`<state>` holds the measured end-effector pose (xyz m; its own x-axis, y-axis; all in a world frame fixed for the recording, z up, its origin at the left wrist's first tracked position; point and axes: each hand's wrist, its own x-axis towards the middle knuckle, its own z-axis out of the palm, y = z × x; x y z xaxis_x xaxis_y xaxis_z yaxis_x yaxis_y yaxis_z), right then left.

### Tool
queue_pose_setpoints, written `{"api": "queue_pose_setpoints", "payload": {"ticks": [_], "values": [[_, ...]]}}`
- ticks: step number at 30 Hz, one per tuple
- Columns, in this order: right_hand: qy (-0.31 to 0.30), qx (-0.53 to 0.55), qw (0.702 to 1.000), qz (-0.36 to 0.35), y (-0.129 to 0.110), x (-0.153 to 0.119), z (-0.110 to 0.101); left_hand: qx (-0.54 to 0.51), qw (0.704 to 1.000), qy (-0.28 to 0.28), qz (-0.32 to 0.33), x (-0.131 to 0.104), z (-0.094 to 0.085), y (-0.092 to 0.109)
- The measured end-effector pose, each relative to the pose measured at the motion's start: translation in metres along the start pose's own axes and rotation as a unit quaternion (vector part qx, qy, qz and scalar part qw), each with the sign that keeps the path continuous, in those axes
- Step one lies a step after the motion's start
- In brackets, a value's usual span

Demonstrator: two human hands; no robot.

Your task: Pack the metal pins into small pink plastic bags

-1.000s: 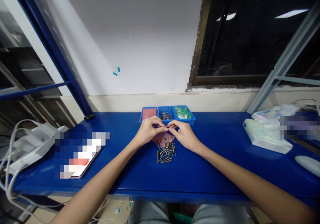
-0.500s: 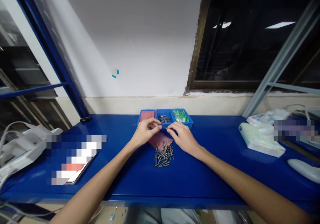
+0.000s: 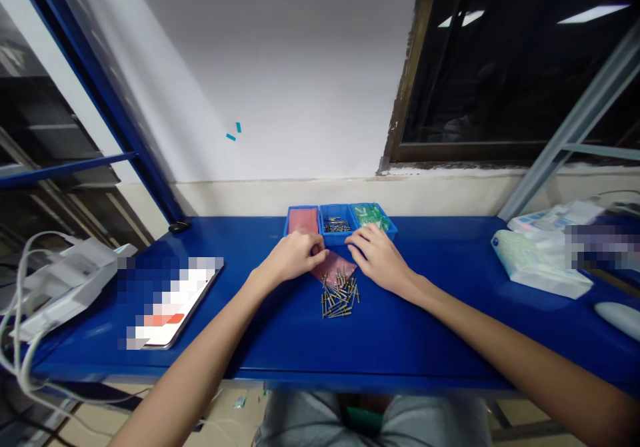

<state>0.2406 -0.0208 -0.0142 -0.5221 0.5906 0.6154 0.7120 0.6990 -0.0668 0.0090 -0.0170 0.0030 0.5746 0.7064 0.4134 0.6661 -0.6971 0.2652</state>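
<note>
My left hand is at the front of the left blue bin, its fingers curled and the thumb lying against them. Anything inside that grip is hidden. To the right, my right hand is in front of the green-filled bin, with fingertips near the middle bin's front wall and the thumb apart; nothing shows in it. A pink plastic bag lies flat between the hands. Partly on its near edge rests a loose pile of brass-coloured blind rivets with thin pins.
Joined blue bins hold pink bags, more rivets and green packets. A phone-like device and a white power strip lie left. At right are a tissue pack and a white rounded object.
My hands have moved apart from their near-touching pinch over the bins' front edge. The right fingers have loosened; the left fingers have curled in more. The camera view has shifted slightly.
</note>
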Motion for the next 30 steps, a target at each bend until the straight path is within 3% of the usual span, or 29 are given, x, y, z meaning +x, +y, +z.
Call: {"api": "queue_pose_setpoints", "payload": {"ticks": [5,8,13,19,26,30], "values": [[-0.056,0.078,0.995,-0.02,-0.01,-0.011,0.002,-0.083,0.991,-0.101,0.013,0.0,0.001,-0.002],[-0.089,0.1,0.99,-0.034,-0.008,-0.007,0.001,-0.132,0.983,-0.129,0.012,0.0,0.001,-0.002],[-0.136,0.107,0.985,-0.021,-0.003,-0.005,-0.006,-0.169,0.977,-0.132,0.016,0.001,0.004,0.003],[-0.157,0.071,0.984,0.054,0.006,-0.005,-0.008,-0.196,0.97,-0.136,0.046,0.001,0.009,0.01],[-0.138,0.027,0.988,0.066,0.015,-0.005,-0.017,-0.144,0.974,-0.137,0.103,0.001,0.015,0.009],[-0.151,0.048,0.985,0.066,0.011,-0.003,-0.021,-0.104,0.981,-0.13,0.103,0.0,0.018,0.009]]}}
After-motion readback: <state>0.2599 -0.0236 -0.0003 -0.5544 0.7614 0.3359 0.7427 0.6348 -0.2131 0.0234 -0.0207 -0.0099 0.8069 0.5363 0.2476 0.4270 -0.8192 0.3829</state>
